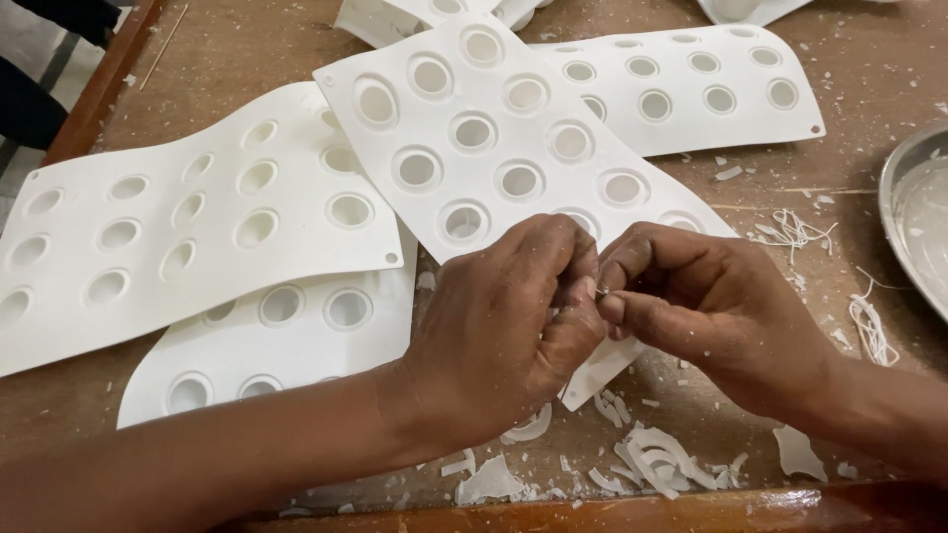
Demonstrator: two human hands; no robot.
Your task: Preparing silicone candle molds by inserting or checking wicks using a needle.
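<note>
My left hand point(504, 326) and my right hand point(701, 296) meet fingertip to fingertip above the front of a wooden table point(247, 39). Between the pinched fingers sits a tiny thin white thing, a short wick or pin point(599, 288), mostly hidden by the fingers. Both hands hover over the near corner of a white mould sheet point(494, 138) with rows of round cups. That sheet lies tilted on top of other white mould sheets: one to the left point(188, 227), one underneath point(286, 345), one behind at the right point(691, 89).
White wax scraps point(652, 459) litter the table edge below my hands. Loose white wick strings point(869, 326) lie at the right beside a round metal pan point(918, 207). More white moulds point(395, 15) sit at the far edge. The table's left edge point(99, 89) borders the floor.
</note>
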